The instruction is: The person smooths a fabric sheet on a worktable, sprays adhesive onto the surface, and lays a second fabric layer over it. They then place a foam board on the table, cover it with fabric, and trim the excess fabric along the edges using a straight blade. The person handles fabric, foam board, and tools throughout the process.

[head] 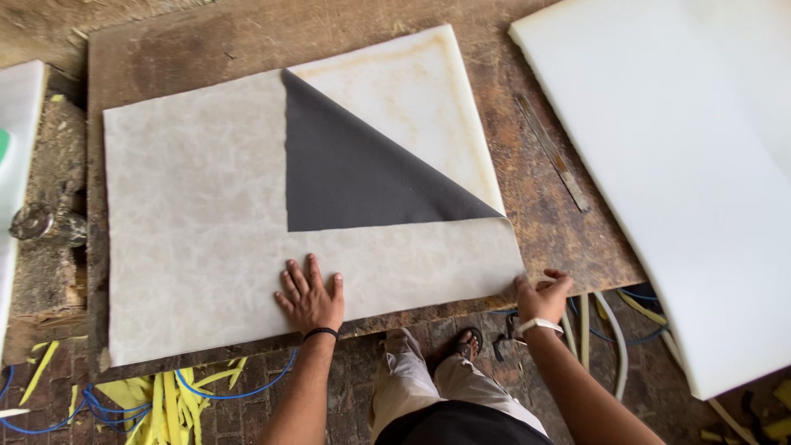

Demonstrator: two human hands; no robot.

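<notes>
One rusty worktable over brick floor

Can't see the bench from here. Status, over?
Left hand flat on pale sheet. Right hand pinching its near corner. Far corner folded back, dark side up. Metal strip lies clear.

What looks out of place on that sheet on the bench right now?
The sheet's far right corner is folded back, showing a dark grey underside and baring stained foam beneath. The left hand presses it flat; the right hand holds its near right corner.
</notes>
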